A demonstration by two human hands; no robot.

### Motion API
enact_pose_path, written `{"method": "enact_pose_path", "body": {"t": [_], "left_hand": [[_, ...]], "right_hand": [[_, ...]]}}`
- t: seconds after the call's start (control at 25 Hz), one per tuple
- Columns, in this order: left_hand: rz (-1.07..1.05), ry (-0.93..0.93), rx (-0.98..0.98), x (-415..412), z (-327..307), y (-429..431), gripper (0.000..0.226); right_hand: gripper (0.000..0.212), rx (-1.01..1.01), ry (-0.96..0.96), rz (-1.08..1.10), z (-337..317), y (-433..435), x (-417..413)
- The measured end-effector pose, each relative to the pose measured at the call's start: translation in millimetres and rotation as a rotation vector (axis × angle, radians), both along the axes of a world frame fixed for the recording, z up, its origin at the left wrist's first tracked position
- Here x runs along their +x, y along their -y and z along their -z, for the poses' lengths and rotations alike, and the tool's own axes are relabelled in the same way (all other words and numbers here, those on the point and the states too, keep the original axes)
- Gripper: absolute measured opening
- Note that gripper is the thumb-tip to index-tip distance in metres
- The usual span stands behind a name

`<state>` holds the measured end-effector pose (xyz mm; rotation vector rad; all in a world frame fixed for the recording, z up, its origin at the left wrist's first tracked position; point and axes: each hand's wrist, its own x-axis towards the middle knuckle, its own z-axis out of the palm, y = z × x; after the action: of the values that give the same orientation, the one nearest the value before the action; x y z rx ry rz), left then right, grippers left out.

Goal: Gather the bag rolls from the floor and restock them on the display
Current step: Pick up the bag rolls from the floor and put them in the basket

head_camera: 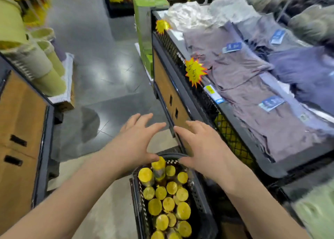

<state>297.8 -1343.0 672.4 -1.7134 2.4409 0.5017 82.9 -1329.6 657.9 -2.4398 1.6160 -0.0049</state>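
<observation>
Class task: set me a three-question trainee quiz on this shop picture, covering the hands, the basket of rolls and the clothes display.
1. True or false: the left hand and right hand both have spread fingers.
2. The ends of the rolls in the basket are: A red, B yellow, C blue.
3. Fill in: the folded clothes lie on the person's ____ side.
Key: 1 true; 2 B; 3 right.

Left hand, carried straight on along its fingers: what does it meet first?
Probably the right hand, whose fingertips lie just ahead of the index finger of the left hand. Past that is the dark lower frame of the display stand. Depth is unclear.
</observation>
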Motion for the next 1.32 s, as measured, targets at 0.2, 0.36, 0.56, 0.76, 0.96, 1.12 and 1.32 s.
{"method": "enact_pose_path", "body": {"t": [0.2, 0.36, 0.56, 0.76, 0.96, 1.12, 1.32], "left_hand": [[0.171, 0.042, -0.164, -40.0, -114.7, -44.6, 0.094], [0.388, 0.053, -0.232, -82.3, -138.2, -66.3, 0.093], [0.741, -0.009, -0.316, -138.5, -161.3, -89.4, 0.091], [1.154, -0.103, -0.289, -203.2, -158.8, -178.7, 0.089], [1.555, -0.132, -0.251, -245.8, -165.3, -357.0, 0.091], [1.862, -0.163, -0.239, -249.3, -172.6, -528.8, 0.092], [2.157, -0.217, -0.273, -233.6, -165.7, -757.3, 0.091]], "right_hand": [[0.091, -0.087, -0.085, 0.131, -117.9, -77.4, -42.7], [0.092, -0.13, -0.137, 0.307, -155.4, -132.2, -62.7], [0.087, -0.17, -0.155, 0.672, -181.9, -214.2, -75.4], [0.085, -0.074, -0.225, 1.175, -189.3, -368.8, -61.2], [0.08, -0.05, -0.249, 1.598, -194.6, -553.1, -12.9], [0.086, -0.027, -0.281, 1.926, -188.2, -711.0, 41.6], [0.086, 0.073, -0.268, 2.229, -176.7, -899.1, 118.5]]}}
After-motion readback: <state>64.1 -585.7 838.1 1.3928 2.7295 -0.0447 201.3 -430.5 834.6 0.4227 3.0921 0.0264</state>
